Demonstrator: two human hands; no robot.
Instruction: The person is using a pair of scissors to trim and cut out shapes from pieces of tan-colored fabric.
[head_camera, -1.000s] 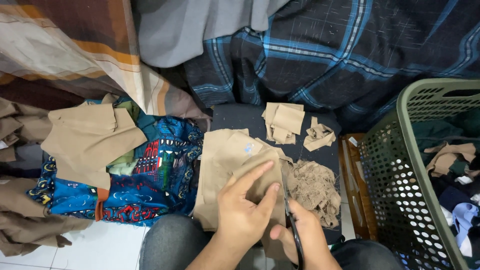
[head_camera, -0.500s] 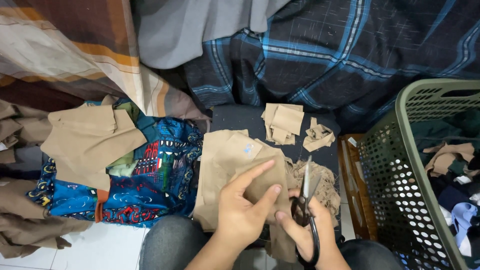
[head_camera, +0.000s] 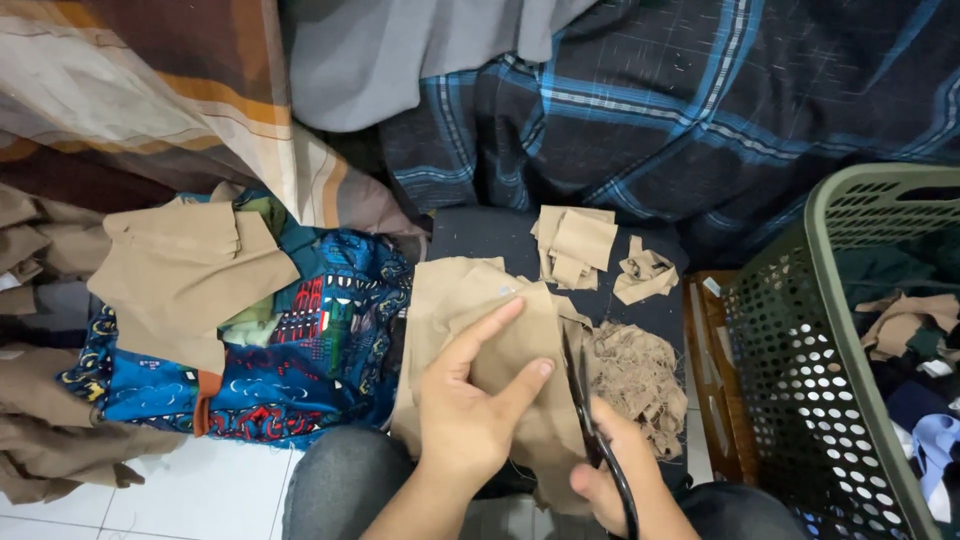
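My left hand (head_camera: 475, 400) lies flat on a folded piece of tan cloth (head_camera: 460, 300) that rests over my lap, fingers spread and pressing it down. Just to its right, my right hand (head_camera: 625, 475) grips a pair of dark scissors (head_camera: 585, 410); the blades run along the right edge of the tan cloth. A frayed tan scrap (head_camera: 640, 375) lies right of the blades. Two small piles of cut tan pieces, a stacked one (head_camera: 572, 243) and a crumpled one (head_camera: 645, 272), sit on dark fabric beyond the cloth.
A green perforated laundry basket (head_camera: 800, 330) with mixed clothes stands at the right. Folded tan fabric (head_camera: 185, 270) lies on a blue patterned cloth (head_camera: 300, 350) at the left. Plaid blue fabric (head_camera: 700, 110), grey cloth and a striped blanket (head_camera: 130, 90) hang behind. White floor tiles show at the lower left.
The scissors have gone from raised and open to lowered with the blades nearly together along the cloth's right edge. My left hand has stayed on the tan cloth.
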